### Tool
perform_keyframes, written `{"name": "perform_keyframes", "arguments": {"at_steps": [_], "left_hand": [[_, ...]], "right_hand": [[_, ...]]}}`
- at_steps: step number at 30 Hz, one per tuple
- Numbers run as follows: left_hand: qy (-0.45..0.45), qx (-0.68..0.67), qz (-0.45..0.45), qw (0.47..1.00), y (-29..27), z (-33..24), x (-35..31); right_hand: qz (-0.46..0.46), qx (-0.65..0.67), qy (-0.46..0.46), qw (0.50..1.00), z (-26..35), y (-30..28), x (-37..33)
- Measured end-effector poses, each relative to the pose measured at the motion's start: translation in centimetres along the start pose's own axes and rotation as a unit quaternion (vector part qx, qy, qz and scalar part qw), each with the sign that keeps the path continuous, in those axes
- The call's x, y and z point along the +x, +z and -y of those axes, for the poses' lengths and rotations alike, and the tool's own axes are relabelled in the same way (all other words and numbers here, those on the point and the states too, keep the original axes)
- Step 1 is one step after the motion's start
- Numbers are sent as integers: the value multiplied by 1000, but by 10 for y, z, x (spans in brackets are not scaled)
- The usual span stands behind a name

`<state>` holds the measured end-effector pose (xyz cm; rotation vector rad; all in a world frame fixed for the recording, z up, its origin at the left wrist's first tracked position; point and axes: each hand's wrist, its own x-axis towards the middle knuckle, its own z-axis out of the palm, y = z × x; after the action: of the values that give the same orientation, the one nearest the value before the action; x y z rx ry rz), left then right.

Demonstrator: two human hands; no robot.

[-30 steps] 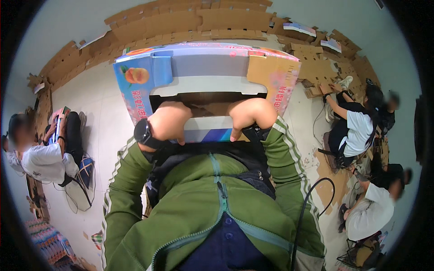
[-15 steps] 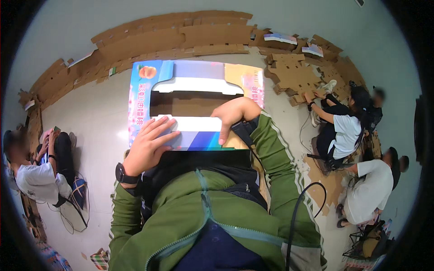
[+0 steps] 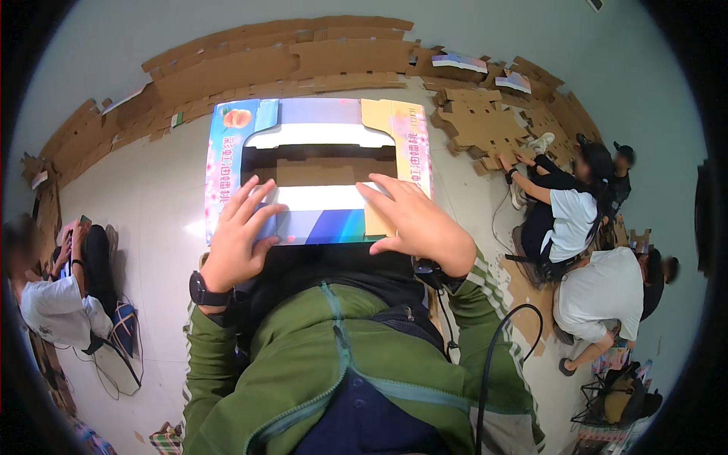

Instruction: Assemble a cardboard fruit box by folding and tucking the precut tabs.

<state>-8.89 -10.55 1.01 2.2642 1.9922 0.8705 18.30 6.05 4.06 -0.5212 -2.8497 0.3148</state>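
Two hands were flat on a printed cardboard box point(image 3: 318, 163), a colourful one with a big cut-out in the middle showing the brown inside. It sat on the pale floor point(image 3: 152, 197) right in front of the person's knees. Left hand point(image 3: 236, 241) had its grip spread, fingers fanned out over the near-left corner of the box flap. Right hand point(image 3: 415, 220) was the same deal, open palm pressing on the near-right part of the flap, nothing pinched. Green jacket sleeves point(image 3: 227, 364) and a dark wristwatch point(image 3: 206, 292) on the left wrist. Flattened brown cardboard sheets point(image 3: 288, 61) lay along the wall behind, and other people point(image 3: 584, 227) sat on the floor off to the right.
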Motion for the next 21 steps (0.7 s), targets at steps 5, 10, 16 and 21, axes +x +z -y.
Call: {"name": "perform_keyframes", "arguments": {"at_steps": [5,10,16,21], "left_hand": [[-46,58,-40,996,10,-9,-4],[-56,66,-17,996,11,-3,-6],[-43,85,-32,995,16,0,-5],[-40,68,-51,996,13,1,-5]], "right_hand": [[-74,53,-58,994,-18,16,-10],[-109,40,-49,992,-20,25,-13],[-142,39,-39,988,-15,36,-16],[-164,17,-44,985,-10,41,-18]]}}
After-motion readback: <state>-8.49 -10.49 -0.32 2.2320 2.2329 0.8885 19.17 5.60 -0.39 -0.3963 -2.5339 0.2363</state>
